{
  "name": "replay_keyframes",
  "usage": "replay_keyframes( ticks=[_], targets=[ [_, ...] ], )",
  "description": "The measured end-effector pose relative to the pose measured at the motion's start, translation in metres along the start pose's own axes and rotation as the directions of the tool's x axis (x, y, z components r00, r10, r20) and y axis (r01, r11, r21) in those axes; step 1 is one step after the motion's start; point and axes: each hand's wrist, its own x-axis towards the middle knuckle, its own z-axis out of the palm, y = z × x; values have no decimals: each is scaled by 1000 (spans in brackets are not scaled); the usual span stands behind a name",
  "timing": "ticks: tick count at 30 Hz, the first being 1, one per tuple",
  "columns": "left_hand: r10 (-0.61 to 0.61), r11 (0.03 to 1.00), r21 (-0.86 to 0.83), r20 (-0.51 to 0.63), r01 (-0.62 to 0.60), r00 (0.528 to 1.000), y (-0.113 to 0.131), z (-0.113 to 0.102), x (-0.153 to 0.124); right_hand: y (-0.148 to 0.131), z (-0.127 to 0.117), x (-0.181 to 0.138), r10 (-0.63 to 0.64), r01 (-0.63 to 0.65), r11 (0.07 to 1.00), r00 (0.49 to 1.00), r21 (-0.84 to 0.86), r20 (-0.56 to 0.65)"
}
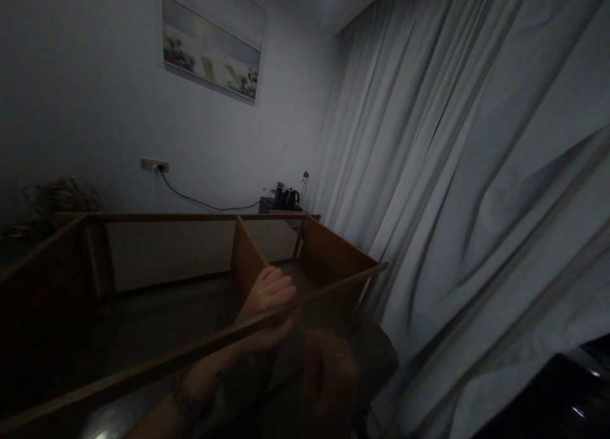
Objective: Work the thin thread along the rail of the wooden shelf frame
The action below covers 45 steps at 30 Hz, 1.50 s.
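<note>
Light: very dim room; detail lost in the lower part of the frame.
Wooden frame [200, 286]: open shelf carcass on its side, filling the lower left and centre; a thin front rail runs diagonally from bottom left up to the right corner at mid-frame.
Divider panel [248, 255]: upright board inside the frame, centre, just behind the left hand.
Left hand [267, 299]: centre, a little below the middle; fingers curled shut over the front rail, knuckles above it, wrist and forearm passing below it toward bottom left.
Right hand [328, 369]: lower centre, close to the lens and blurred; sits just below and right of the left hand. Cannot tell whether its fingers are together or apart, or whether it holds anything.
Curtain [476, 172]: pale, heavily folded, whole right half of the frame, touching the frame's right end.
Picture [213, 42]: upper left, on the wall.
Socket [154, 165]: left of centre on the wall, dark cable trailing right.
Kettle [290, 197]: small, dark, on a stand by the curtain's edge.
</note>
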Motion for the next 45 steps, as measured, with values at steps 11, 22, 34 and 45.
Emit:
replay_keyframes(
  ticks=[11,22,34,45],
  targets=[
    [4,999,43,-22,-3,1000,0,1,1,3,-17,14,-18,20,998,999,-63,30],
    [-31,999,40,-3,31,1000,3,-1,0,-6,-26,14,-6,27,989,989,-145,148],
    [-18,999,39,-45,19,999,1,3,1,4,-6,6,-138,113,965,986,-238,-91],
    [-2,999,54,-58,5,998,0,5,1,-9,-1,4,194,-197,980,978,-28,-79]
  ],
)
